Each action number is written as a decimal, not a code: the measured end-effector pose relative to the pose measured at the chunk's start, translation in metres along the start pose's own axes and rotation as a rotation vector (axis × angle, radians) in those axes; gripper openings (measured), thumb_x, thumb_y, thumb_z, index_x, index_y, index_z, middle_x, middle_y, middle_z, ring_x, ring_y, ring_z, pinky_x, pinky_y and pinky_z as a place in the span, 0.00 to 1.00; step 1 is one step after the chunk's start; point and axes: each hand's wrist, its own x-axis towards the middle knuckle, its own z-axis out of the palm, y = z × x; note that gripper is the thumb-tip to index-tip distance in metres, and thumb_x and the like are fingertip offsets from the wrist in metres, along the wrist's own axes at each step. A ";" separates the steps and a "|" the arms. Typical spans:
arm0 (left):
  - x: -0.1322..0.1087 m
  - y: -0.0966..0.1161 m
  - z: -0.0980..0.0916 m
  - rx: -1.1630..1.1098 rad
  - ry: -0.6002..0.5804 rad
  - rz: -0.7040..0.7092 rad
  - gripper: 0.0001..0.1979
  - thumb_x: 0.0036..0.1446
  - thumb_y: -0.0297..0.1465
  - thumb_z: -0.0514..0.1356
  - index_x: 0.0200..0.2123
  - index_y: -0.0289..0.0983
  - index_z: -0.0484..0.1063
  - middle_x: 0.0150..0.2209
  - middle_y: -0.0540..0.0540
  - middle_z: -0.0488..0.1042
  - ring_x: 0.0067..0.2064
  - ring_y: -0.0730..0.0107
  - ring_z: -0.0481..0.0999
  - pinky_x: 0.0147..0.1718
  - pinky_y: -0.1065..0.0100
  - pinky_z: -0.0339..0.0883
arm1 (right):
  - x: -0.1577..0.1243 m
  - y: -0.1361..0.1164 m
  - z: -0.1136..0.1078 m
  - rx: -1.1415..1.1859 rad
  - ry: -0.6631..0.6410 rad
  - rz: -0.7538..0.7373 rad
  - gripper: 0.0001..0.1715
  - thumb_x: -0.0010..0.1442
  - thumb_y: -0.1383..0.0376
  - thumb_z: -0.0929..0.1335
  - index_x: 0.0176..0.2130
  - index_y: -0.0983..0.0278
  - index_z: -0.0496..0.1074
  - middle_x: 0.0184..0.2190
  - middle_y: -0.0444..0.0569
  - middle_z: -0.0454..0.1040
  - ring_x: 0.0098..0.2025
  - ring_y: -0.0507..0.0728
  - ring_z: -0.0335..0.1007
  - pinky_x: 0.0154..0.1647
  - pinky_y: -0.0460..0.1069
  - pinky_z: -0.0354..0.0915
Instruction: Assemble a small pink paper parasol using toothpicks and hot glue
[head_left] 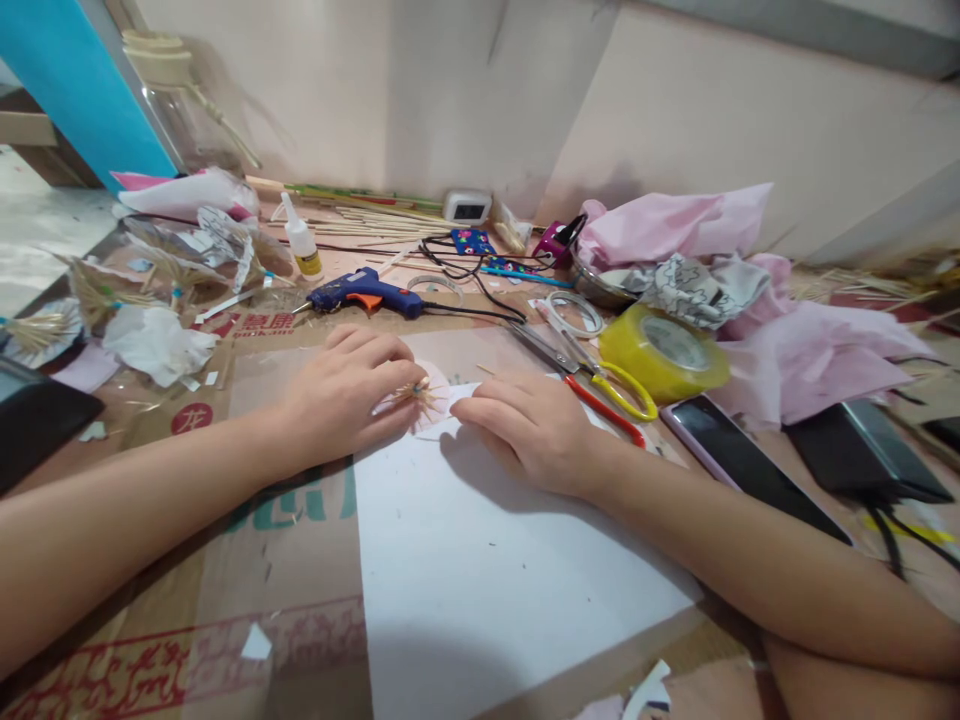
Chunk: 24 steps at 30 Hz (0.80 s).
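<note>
My left hand lies palm down on a small pale pink paper disc. Its fingers are curled onto a hub of thin wooden sticks fanned over that disc. My right hand rests beside it, fingers together and pressed flat on the edge of the disc and a white sheet. Both hands sit on flattened cardboard that covers the work surface.
Behind the hands lie a blue glue gun, scissors with red and yellow handles, a yellow tape roll, a glue bottle and pink tissue paper. A phone lies right. Stick-and-paper pieces crowd the left.
</note>
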 end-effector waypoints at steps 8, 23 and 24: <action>0.000 -0.001 0.001 0.008 0.023 0.000 0.09 0.60 0.34 0.56 0.37 0.37 0.73 0.39 0.46 0.74 0.41 0.63 0.71 0.43 0.61 0.57 | -0.002 0.000 0.004 0.272 0.046 -0.035 0.10 0.62 0.75 0.60 0.43 0.65 0.63 0.32 0.51 0.77 0.36 0.53 0.73 0.37 0.48 0.70; 0.000 -0.002 0.001 -0.001 -0.020 -0.020 0.09 0.60 0.35 0.55 0.37 0.38 0.73 0.39 0.46 0.75 0.41 0.62 0.71 0.44 0.60 0.58 | 0.000 0.000 0.004 0.316 -0.022 0.003 0.16 0.58 0.76 0.60 0.44 0.64 0.66 0.31 0.50 0.77 0.32 0.53 0.72 0.35 0.48 0.69; 0.000 -0.002 0.001 -0.002 -0.022 -0.020 0.09 0.60 0.35 0.55 0.38 0.38 0.73 0.39 0.46 0.75 0.41 0.62 0.71 0.44 0.60 0.58 | 0.000 0.000 0.004 0.315 -0.029 0.000 0.16 0.58 0.76 0.60 0.44 0.65 0.66 0.30 0.50 0.77 0.32 0.53 0.72 0.35 0.48 0.69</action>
